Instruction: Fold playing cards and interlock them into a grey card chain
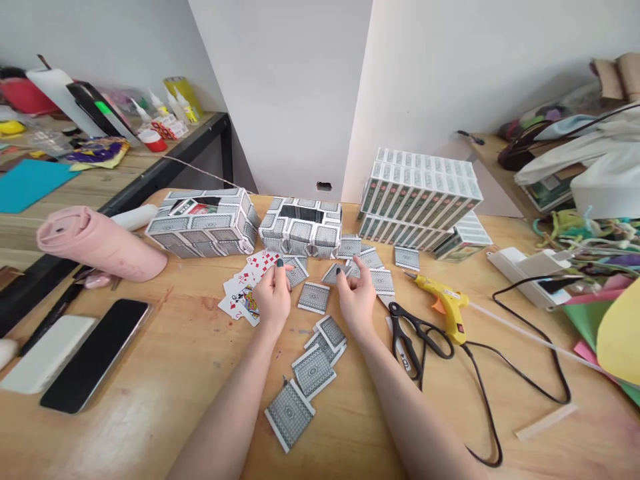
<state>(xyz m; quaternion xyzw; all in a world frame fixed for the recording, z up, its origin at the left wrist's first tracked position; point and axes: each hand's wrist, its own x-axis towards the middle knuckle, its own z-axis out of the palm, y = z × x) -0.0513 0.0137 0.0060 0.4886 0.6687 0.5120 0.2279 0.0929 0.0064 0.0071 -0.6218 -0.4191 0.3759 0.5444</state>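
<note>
My left hand is raised over the table with thumb and fingers pressed together; anything in them is too small to make out. Beside it lie several face-up playing cards. My right hand is held level with it, thumb and index finger apart, with no object visible between them. A folded playing card, back side up, rests between my hands. More folded cards trail toward me, and others lie behind my right hand. Beyond my hands stands a box covered in folded cards, with a dark slot on top.
A similar card-covered box stands left. Stacked card packs rise at the back right. Black scissors, a yellow glue gun with its cord, and a power strip lie right. A phone and pink roll lie left.
</note>
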